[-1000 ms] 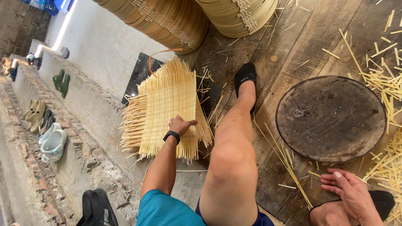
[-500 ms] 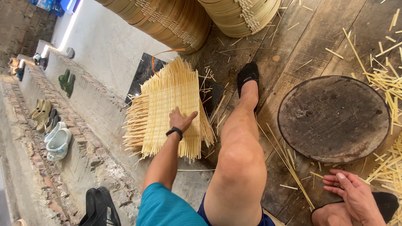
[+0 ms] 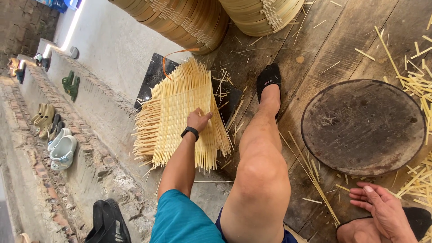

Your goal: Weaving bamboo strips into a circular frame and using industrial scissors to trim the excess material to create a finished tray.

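plank floor (image 3: pixel 342 40) – strewn bamboo strips (image 3: pixel 414 85) – concrete ledge (image 3: pixel 108 49) alongside.

Open plank floor (image 3: pixel 342 40) between outstretched leg (image 3: pixel 261 153) and round wooden disc (image 3: pixel 363 126); left side blocked by woven bamboo mats (image 3: pixel 180 112), far edge by stacked baskets (image 3: pixel 189 20), loose bamboo strips (image 3: pixel 416 85) clutter the right.

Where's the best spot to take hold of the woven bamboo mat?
Probably the woven bamboo mat at its near right edge, by the left hand. The weave there is tight and flat; the loose strip ends fringing the other sides would bend or slip. Come from above, fingers over the edge.
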